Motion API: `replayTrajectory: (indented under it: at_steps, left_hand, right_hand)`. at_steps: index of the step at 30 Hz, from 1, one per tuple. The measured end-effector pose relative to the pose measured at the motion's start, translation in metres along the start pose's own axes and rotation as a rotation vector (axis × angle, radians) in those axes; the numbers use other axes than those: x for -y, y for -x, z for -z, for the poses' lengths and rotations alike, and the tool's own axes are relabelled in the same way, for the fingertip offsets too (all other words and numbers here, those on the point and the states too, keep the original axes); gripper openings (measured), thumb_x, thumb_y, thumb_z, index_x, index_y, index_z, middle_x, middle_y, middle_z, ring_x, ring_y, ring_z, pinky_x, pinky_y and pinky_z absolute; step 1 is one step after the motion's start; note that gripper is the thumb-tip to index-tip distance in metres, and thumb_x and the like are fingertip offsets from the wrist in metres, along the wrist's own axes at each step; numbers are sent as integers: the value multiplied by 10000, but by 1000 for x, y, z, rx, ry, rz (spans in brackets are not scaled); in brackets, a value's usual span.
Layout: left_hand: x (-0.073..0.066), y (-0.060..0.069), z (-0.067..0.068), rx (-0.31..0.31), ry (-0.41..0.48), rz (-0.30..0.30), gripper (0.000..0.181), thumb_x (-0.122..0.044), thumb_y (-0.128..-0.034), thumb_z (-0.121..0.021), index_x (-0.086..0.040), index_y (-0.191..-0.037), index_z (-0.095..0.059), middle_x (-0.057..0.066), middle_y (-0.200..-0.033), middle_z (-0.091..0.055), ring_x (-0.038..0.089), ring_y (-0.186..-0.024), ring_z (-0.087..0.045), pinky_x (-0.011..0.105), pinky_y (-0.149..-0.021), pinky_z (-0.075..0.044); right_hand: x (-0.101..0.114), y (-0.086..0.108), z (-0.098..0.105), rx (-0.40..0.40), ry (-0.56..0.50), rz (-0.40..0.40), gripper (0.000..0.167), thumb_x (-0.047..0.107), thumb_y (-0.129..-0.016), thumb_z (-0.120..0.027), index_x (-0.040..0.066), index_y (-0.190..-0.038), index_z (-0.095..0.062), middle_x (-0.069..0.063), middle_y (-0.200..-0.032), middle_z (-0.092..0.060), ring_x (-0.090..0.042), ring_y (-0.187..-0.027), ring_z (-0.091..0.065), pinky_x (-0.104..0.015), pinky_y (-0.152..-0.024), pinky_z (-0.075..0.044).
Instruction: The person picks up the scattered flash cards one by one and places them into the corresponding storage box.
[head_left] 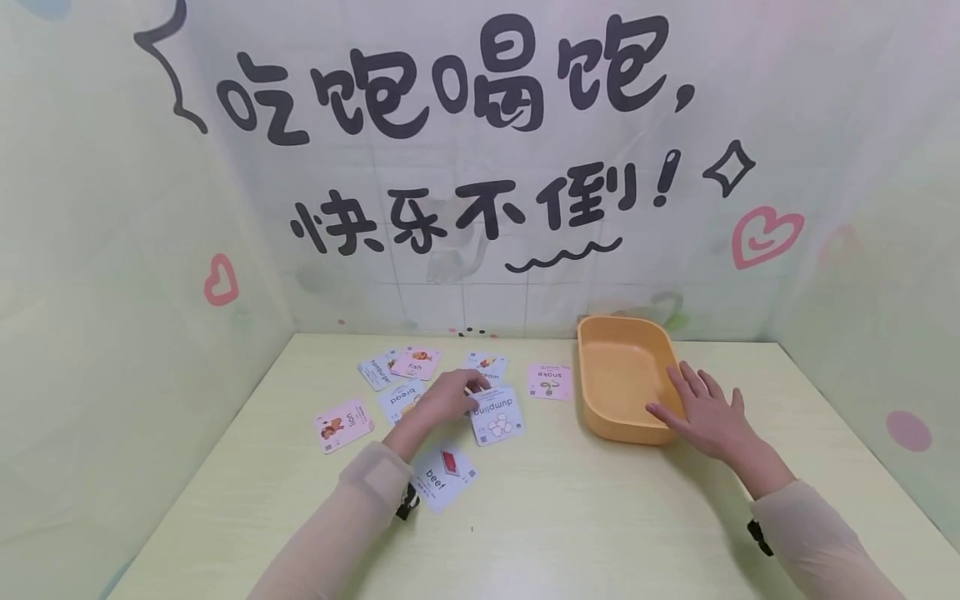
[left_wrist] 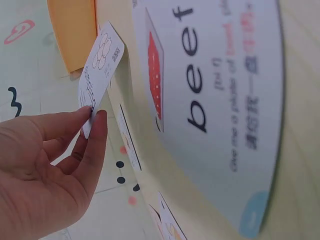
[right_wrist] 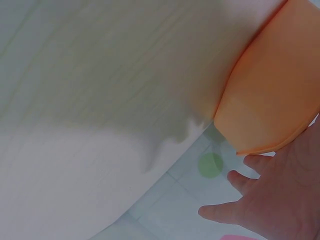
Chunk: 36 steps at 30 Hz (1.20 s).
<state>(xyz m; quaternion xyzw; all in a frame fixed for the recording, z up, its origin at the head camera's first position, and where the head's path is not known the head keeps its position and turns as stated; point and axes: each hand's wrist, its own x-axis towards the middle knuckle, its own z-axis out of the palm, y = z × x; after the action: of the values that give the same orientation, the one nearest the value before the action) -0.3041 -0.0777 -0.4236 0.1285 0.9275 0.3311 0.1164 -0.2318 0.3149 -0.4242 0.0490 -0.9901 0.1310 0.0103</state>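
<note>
My left hand (head_left: 450, 397) pinches the dumpling card (head_left: 497, 417) between thumb and fingers; in the left wrist view the card (left_wrist: 102, 57) stands tilted, off the table, above the thumb and fingertips of the hand (left_wrist: 55, 165). Nearer to me lies the beef card (head_left: 444, 477), which looks large in the left wrist view (left_wrist: 215, 90). My right hand (head_left: 712, 421), fingers spread, is at the right side of the orange bin (head_left: 633, 432); in the right wrist view the hand (right_wrist: 280, 195) is against or close beside the bin's rim (right_wrist: 270, 148). Whether it touches is unclear.
On the table (head_left: 570, 517) lie the snake card (head_left: 550, 382), a partly covered card (head_left: 487, 365) behind my left hand, the bread card (head_left: 401, 402), the fish card (head_left: 417, 362) overlapping the hamburger card (head_left: 377, 369), and the lion card (head_left: 343, 426). A printed curtain (head_left: 480, 308) stands behind.
</note>
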Motion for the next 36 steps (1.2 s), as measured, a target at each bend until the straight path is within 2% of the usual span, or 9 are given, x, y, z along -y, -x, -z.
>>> replayTrajectory:
  at_steps: [6,16,20,24,30,36]
  left_hand:
    - [1,-2,2,1,104,-1,291,8,-898,-654,-92,-1170,-677,92,-1107,-652,175,-912,-621,238,-720,-575]
    - [-11,-2,3,11,171,11,292,27,-910,-636,-74,-1180,-680,98,-1092,-637,187,-941,-607,243,-730,-586]
    - [-17,-3,3,19,206,-6,299,27,-906,-636,-67,-1187,-674,103,-1093,-640,188,-946,-619,247,-736,-595]
    - [-26,-8,0,22,245,-36,302,37,-894,-641,-53,-1181,-665,114,-1088,-644,195,-944,-638,246,-731,-603]
    - [-48,-18,-6,22,305,-72,316,56,-891,-630,-17,-1199,-645,145,-1103,-651,221,-955,-660,245,-732,-613]
    - [-71,-30,-14,-10,367,-107,311,82,-886,-616,3,-1185,-646,170,-1127,-664,234,-945,-673,236,-721,-616]
  right_hand:
    - [0,0,1,-6,-2,4,938,669,-941,-461,13,-1567,-220,-280,-1619,-185,-534,-1447,-167,-853,-1048,-76]
    - [-2,-1,-1,-13,1,9,934,666,-941,-468,13,-1564,-229,-274,-1620,-187,-537,-1448,-158,-855,-1044,-78]
    - [-3,-2,-2,-21,2,14,929,663,-940,-474,13,-1561,-242,-271,-1620,-189,-536,-1455,-136,-852,-1049,-72]
    - [-4,-1,-2,-23,-2,14,929,664,-937,-479,17,-1561,-245,-268,-1622,-187,-534,-1458,-123,-850,-1050,-64]
    - [-4,-1,-3,-22,-3,13,927,664,-937,-478,20,-1562,-246,-271,-1621,-186,-539,-1452,-131,-850,-1050,-66]
    - [-4,-1,-3,-28,-6,13,923,658,-940,-478,22,-1565,-238,-268,-1624,-181,-535,-1453,-133,-846,-1055,-59]
